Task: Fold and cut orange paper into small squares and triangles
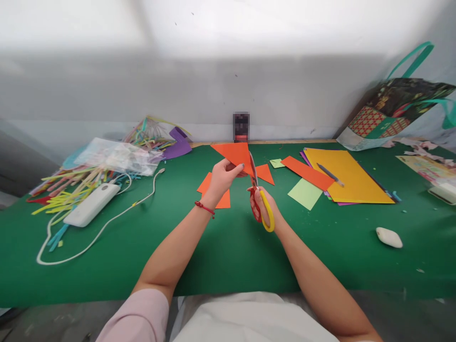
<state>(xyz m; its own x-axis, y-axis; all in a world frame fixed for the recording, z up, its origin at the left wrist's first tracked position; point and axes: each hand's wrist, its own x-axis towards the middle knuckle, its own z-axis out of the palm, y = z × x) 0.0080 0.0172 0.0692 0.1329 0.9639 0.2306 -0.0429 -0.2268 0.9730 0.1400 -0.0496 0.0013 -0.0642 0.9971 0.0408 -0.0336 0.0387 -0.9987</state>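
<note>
My left hand [223, 176] pinches an orange paper triangle [233, 153] and holds it up above the green table [228, 247]. My right hand [265, 209] grips red and yellow scissors [257, 192], fingers through the handles. The blades point up and meet the right edge of the orange paper. Orange offcuts [224, 199] lie on the table under my hands, and one more orange piece [265, 173] lies right of the blades.
A yellow sheet stack [351, 178] with a pencil [330, 174], an orange strip [308, 173] and a light green square [305, 193] lie to the right. A white power bank [91, 204] with cable, coloured strips [67, 194] and plastic bag sit left. A white eraser [389, 237] and gift bag [395, 114] are at right.
</note>
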